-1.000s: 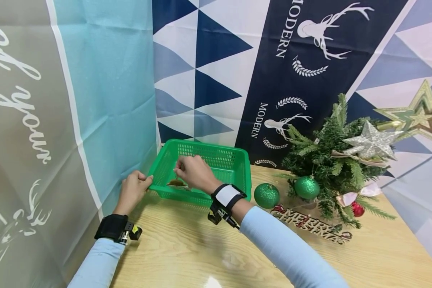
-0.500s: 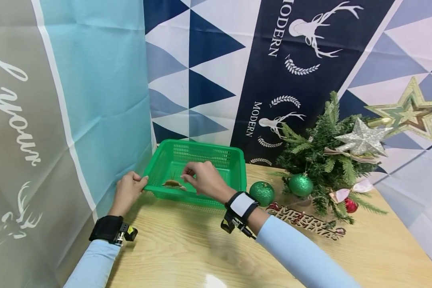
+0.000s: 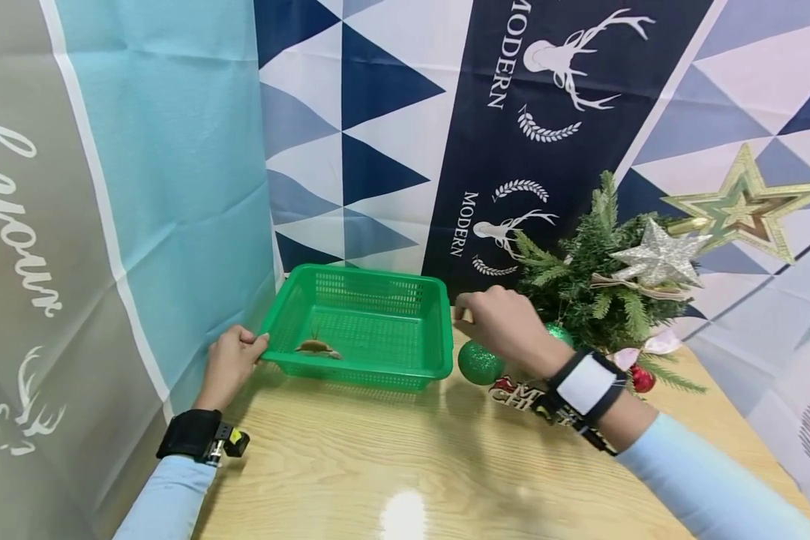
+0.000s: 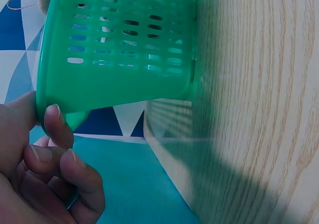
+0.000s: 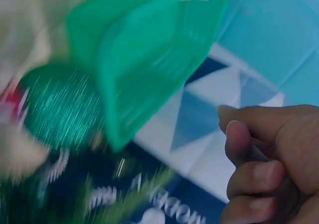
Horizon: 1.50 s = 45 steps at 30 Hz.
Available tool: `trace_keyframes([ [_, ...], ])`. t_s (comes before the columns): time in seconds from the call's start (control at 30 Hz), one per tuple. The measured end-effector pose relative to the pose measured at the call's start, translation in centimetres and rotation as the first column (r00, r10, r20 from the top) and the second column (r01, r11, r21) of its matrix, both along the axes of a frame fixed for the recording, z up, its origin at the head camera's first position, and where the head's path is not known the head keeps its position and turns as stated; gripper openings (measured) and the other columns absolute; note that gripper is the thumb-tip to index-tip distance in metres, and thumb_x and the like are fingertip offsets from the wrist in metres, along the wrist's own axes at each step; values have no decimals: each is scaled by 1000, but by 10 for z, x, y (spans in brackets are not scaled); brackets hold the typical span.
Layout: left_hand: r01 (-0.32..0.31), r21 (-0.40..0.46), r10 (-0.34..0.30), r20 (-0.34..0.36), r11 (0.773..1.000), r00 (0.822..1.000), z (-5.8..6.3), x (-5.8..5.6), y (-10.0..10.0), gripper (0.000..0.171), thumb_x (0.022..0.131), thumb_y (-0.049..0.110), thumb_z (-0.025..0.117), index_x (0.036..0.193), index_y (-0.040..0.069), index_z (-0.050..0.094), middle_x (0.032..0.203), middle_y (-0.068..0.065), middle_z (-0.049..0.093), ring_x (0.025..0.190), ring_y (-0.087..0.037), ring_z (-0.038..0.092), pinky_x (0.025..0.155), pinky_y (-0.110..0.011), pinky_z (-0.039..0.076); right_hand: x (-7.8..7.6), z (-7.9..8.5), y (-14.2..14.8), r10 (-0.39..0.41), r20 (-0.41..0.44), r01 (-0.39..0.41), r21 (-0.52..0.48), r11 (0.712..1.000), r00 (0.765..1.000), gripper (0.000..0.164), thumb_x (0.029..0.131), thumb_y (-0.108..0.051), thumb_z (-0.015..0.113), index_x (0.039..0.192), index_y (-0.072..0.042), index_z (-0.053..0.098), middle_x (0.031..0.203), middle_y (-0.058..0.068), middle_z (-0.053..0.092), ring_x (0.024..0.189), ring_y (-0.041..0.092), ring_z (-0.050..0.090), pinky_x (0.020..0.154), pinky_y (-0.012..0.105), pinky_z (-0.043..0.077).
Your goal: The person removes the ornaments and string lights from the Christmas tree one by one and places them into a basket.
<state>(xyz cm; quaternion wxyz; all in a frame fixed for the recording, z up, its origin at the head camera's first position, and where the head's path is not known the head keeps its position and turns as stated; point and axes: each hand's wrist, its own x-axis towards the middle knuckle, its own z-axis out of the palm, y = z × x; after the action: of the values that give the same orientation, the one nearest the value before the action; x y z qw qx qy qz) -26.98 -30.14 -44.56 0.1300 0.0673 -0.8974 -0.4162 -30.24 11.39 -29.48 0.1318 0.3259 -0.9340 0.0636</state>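
Note:
My left hand (image 3: 229, 364) pinches the front left corner of a green plastic basket (image 3: 361, 367), thumb and finger on its rim, as the left wrist view also shows. Inside, by the front wall, sits a small brown ornament (image 3: 316, 347) with a pale lower edge and a thin hanging loop. Its lower part is hidden by the rim. My right hand (image 3: 502, 330) is in the air to the right of the basket, over a glittery green ball (image 3: 481, 363). Its fingers are loosely curled and nothing is between them in the right wrist view.
A small Christmas tree (image 3: 601, 262) with a silver star (image 3: 661, 255) and a gold star (image 3: 742, 206) stands at the right. A red ball (image 3: 642, 379) hangs low on it. A Merry Christmas sign (image 3: 513, 394) lies partly behind my right wrist. Printed cloth walls close the back and left.
My right hand has left the inside of the basket and swung right toward the green ball and tree. The brown ornament stays in the basket. My left hand keeps hold of the rim.

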Motion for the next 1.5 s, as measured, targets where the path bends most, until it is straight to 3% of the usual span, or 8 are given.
trace_keyframes([
  [0.2,-19,-21,19,-15,1000,1000,1,0,-5,28,108,28,58,101,1,56,88,-20,70,60,-24,52,57,-37,37,-2,7,28,-41,-65,49,138,989,997,18,84,-15,86,98,-10,77,77,4,70,59,18,61,47,38,51],
  [0.33,-17,-20,17,-11,1000,1000,2,1,-4,28,107,28,58,102,0,57,87,-20,70,61,-24,53,58,-37,38,-2,4,32,-7,-105,29,210,977,994,24,78,-10,88,99,-11,76,73,4,68,54,19,59,43,38,48],
  [0.57,-6,-2,6,4,1000,1000,3,-1,0,28,107,27,58,101,1,57,88,-21,70,62,-24,55,59,-37,39,-3,0,33,116,-193,-49,321,946,974,28,87,9,74,105,-12,70,52,-5,41,43,13,38,37,32,36],
  [0.7,-8,-4,8,-3,1000,1000,4,-2,0,28,107,28,58,99,1,57,87,-21,70,62,-24,54,58,-37,38,-5,0,33,240,-228,-115,452,885,944,25,86,9,74,89,-15,68,51,-6,35,45,10,30,40,30,33],
  [0.8,-17,-11,17,-7,1000,1000,4,-2,-1,28,107,28,59,99,1,57,87,-21,71,62,-24,54,58,-37,38,-8,1,32,292,-283,-108,524,845,914,36,83,9,75,67,-18,58,51,-7,35,48,10,26,42,30,33],
  [1.0,-19,-9,19,12,1000,1000,3,-1,-1,28,107,28,59,100,1,57,85,-18,71,63,-24,56,59,-37,40,-11,-2,32,324,-329,-94,559,824,887,52,82,8,76,55,-21,42,50,-9,36,50,10,23,44,29,29],
  [1.17,-24,-13,25,12,1000,1000,3,0,-1,28,107,28,59,99,1,57,85,-17,70,63,-24,54,60,-37,38,-11,-5,35,364,-363,-105,570,815,858,43,82,-1,81,57,-21,53,52,-7,49,46,10,31,42,31,37],
  [1.5,-20,-36,21,16,999,1000,7,-2,-1,27,106,28,59,98,2,57,81,-12,69,62,-24,54,59,-37,38,-12,-7,43,391,-368,-113,590,799,844,36,77,2,81,61,-21,59,57,-5,58,44,14,45,43,33,42],
])
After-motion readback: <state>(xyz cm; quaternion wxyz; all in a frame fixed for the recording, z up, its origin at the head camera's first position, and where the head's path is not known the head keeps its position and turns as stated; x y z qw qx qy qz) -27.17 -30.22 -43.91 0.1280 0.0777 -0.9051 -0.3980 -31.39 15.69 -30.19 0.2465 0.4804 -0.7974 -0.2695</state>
